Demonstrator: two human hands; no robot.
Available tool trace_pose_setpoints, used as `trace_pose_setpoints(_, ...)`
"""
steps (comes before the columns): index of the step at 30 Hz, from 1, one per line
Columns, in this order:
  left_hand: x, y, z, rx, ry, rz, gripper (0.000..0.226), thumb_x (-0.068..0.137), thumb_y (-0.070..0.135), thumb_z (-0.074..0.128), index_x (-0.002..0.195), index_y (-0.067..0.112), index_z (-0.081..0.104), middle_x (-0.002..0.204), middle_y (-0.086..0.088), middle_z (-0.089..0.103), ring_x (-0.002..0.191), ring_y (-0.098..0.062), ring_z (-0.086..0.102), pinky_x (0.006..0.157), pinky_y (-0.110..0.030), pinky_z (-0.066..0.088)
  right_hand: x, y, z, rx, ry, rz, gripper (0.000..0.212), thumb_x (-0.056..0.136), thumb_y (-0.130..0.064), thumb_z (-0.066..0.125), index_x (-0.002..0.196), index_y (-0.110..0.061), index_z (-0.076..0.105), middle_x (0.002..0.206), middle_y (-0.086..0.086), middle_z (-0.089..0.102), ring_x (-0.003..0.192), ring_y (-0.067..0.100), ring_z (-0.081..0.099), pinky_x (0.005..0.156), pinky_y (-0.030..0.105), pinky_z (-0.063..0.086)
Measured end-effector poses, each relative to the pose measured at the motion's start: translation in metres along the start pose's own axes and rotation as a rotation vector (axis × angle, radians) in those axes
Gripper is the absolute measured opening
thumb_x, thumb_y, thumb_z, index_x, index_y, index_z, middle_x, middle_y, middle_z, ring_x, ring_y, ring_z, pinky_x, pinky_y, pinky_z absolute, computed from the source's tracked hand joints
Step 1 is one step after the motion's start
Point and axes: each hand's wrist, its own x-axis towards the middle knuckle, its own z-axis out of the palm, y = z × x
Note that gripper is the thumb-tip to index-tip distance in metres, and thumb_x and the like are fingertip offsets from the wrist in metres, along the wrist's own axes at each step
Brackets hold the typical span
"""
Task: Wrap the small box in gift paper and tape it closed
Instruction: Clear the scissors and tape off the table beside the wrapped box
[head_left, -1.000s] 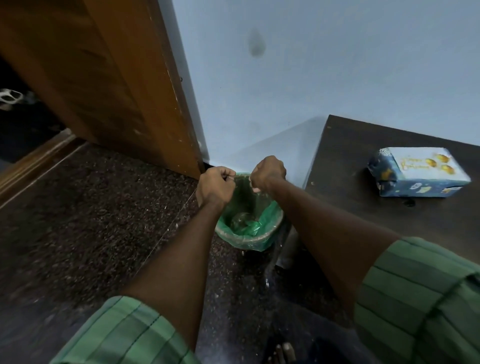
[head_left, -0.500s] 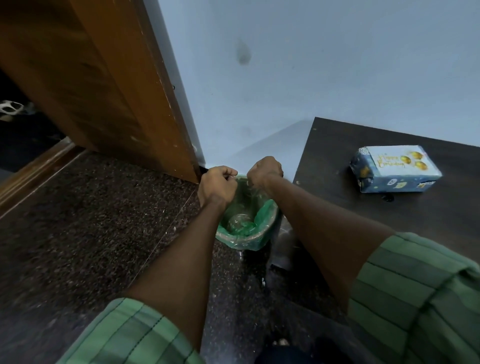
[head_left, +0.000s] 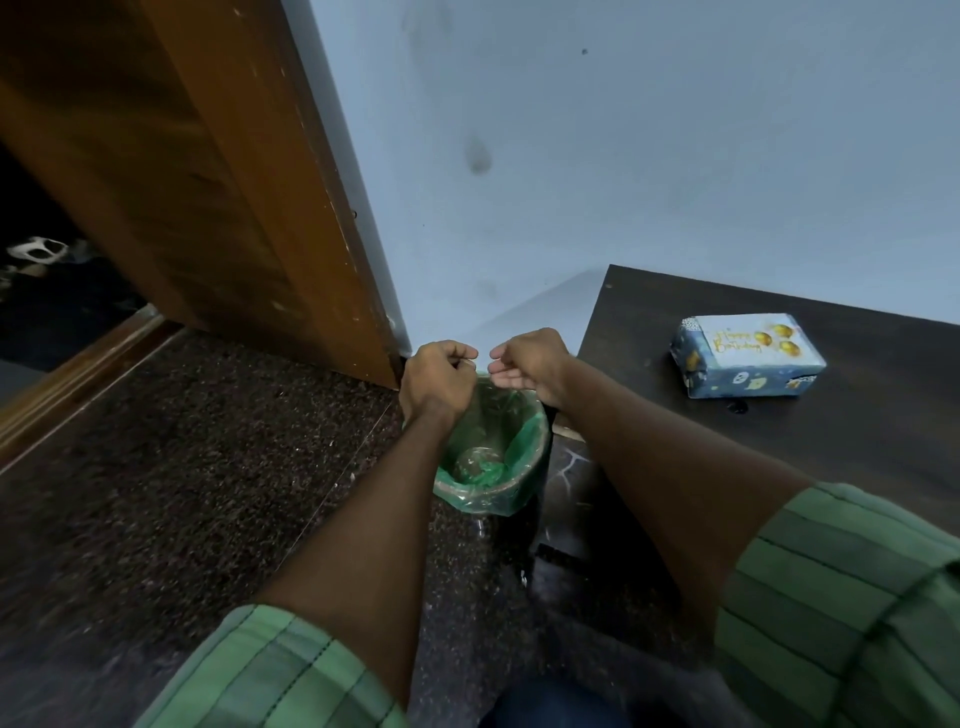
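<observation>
I see both hands held together over the green-lined bin (head_left: 493, 467). My left hand (head_left: 436, 382) is curled into a fist; whether it pinches anything I cannot tell. My right hand (head_left: 530, 366) has loosely curled fingers, holding nothing visible. The wrapped box (head_left: 748, 356) sits on the table (head_left: 857, 441), well right of my hands.

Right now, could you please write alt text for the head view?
Both hands, left hand and right hand, hover with curled fingers over a green-lined waste bin on the floor. The wrapped gift box sits on the dark table.
</observation>
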Motion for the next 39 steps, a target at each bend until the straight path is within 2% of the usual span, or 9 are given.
trace_pose_setpoints(3,-0.009,0.007,-0.002,0.036,0.002,0.025,0.019,0.098,0.02,0.069,0.107,0.03,0.082,0.105,0.008,0.082,0.095,-0.017,0.075,0.083,-0.031,0.061,-0.005,-0.002,-0.003,-0.077,0.079,-0.087,0.008,0.088,0.003,0.069,0.087,0.001,0.077,0.086,0.014,0.078,0.064,0.023,0.073,0.078,0.042,0.066)
trace_pose_setpoints(7,-0.031,0.037,0.002,0.15,0.007,0.168,0.024,0.102,0.024,0.061,0.117,0.031,0.079,0.113,0.008,0.08,0.101,-0.019,0.074,0.079,-0.028,0.051,-0.028,-0.012,-0.02,-0.171,0.225,-0.275,0.026,0.086,0.004,0.058,0.075,-0.012,0.076,0.073,0.003,0.074,0.072,0.023,0.076,0.084,0.042,0.065)
trace_pose_setpoints(11,-0.053,0.082,0.021,0.092,-0.013,0.255,0.025,0.103,0.025,0.059,0.121,0.031,0.076,0.117,0.009,0.078,0.103,-0.019,0.073,0.079,-0.028,0.047,-0.057,-0.024,-0.069,-0.228,0.417,-0.404,0.032,0.083,0.003,0.055,0.092,-0.015,0.08,0.094,0.001,0.078,0.094,0.021,0.072,0.093,0.034,0.057)
trace_pose_setpoints(17,-0.111,0.132,0.069,0.005,-0.092,0.39,0.028,0.102,0.033,0.063,0.129,0.03,0.071,0.126,0.007,0.073,0.116,-0.021,0.067,0.095,-0.036,0.055,-0.109,0.013,-0.18,-0.061,0.617,-0.513,0.025,0.084,-0.002,0.063,0.097,-0.016,0.079,0.086,-0.004,0.076,0.082,0.008,0.072,0.086,0.03,0.061)
trace_pose_setpoints(20,-0.131,0.151,0.092,-0.024,-0.054,0.433,0.029,0.1,0.032,0.064,0.129,0.027,0.068,0.126,0.005,0.067,0.116,-0.021,0.064,0.092,-0.035,0.051,-0.123,0.031,-0.222,-0.025,0.685,-0.506,0.027,0.08,0.0,0.064,0.093,-0.018,0.08,0.081,-0.007,0.076,0.079,0.008,0.073,0.082,0.029,0.062)
trace_pose_setpoints(27,-0.155,0.178,0.137,-0.086,-0.015,0.299,0.038,0.101,0.033,0.063,0.136,0.022,0.061,0.133,-0.006,0.056,0.121,-0.028,0.06,0.095,-0.04,0.052,-0.128,0.059,-0.272,-0.17,0.743,-0.545,0.026,0.084,0.001,0.069,0.103,-0.014,0.076,0.106,-0.001,0.071,0.084,-0.001,0.063,0.073,0.003,0.044)
trace_pose_setpoints(32,-0.152,0.172,0.153,-0.206,0.036,0.336,0.036,0.102,0.022,0.061,0.137,0.019,0.062,0.133,-0.006,0.061,0.121,-0.026,0.06,0.095,-0.031,0.044,-0.12,0.09,-0.278,-0.254,0.621,-0.625,0.042,0.087,-0.015,0.081,0.128,-0.015,0.07,0.121,-0.004,0.068,0.095,0.004,0.068,0.084,0.015,0.055)
trace_pose_setpoints(35,-0.142,0.167,0.158,-0.239,0.014,0.383,0.035,0.102,0.019,0.056,0.135,0.018,0.066,0.131,-0.005,0.066,0.122,-0.024,0.061,0.101,-0.029,0.043,-0.121,0.095,-0.279,-0.298,0.676,-0.649,0.039,0.085,-0.018,0.084,0.122,-0.016,0.073,0.104,-0.004,0.071,0.081,0.006,0.068,0.077,0.023,0.058)
trace_pose_setpoints(39,-0.135,0.163,0.163,-0.255,-0.029,0.409,0.037,0.102,0.02,0.053,0.136,0.02,0.067,0.132,-0.004,0.067,0.124,-0.024,0.061,0.107,-0.041,0.047,-0.121,0.105,-0.275,-0.44,0.704,-0.658,0.04,0.079,-0.013,0.084,0.117,-0.023,0.072,0.089,-0.008,0.064,0.07,0.009,0.06,0.074,0.036,0.059)
